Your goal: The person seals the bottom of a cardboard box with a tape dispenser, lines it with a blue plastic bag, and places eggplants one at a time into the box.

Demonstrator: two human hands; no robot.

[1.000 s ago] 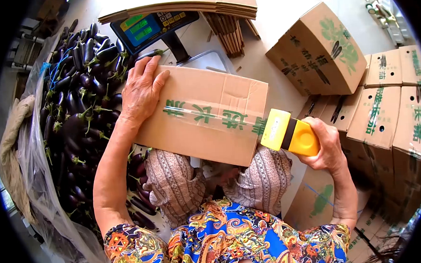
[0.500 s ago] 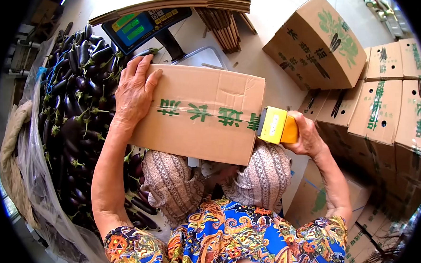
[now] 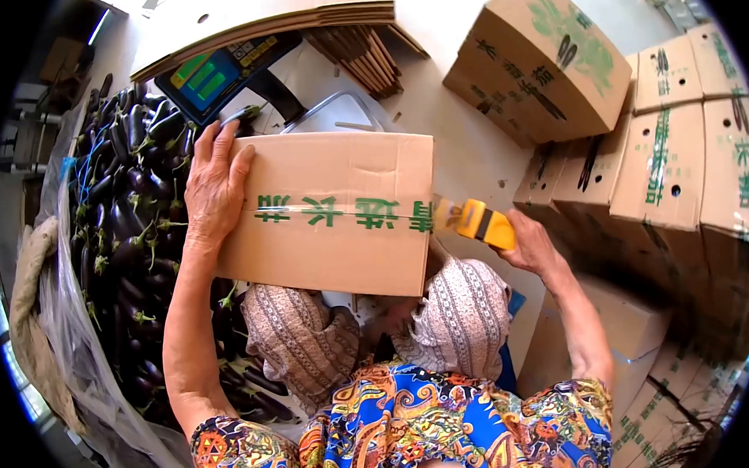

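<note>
A cardboard box (image 3: 333,257) with green printed characters lies in front of me, above my knees, a strip of clear tape along its middle seam. My left hand (image 3: 213,192) rests on the box's left end, its fingers spread near the upper left corner. To the right of the box, my right hand (image 3: 532,243) is closed round the end of a yellow tape dispenser (image 3: 480,222). The dispenser is partly blurred, and its front lies close to the box's right edge.
Many eggplants (image 3: 128,213) lie on the left beside plastic sheeting (image 3: 83,334). A scale display (image 3: 205,80) and flattened cardboard (image 3: 295,16) are ahead. One box (image 3: 543,56) stands at the upper right, and stacked boxes (image 3: 655,164) are on the right.
The dispenser has turned in my right hand and its front has come off the box's right end. The whole view has shifted slightly. My left hand remains on the box.
</note>
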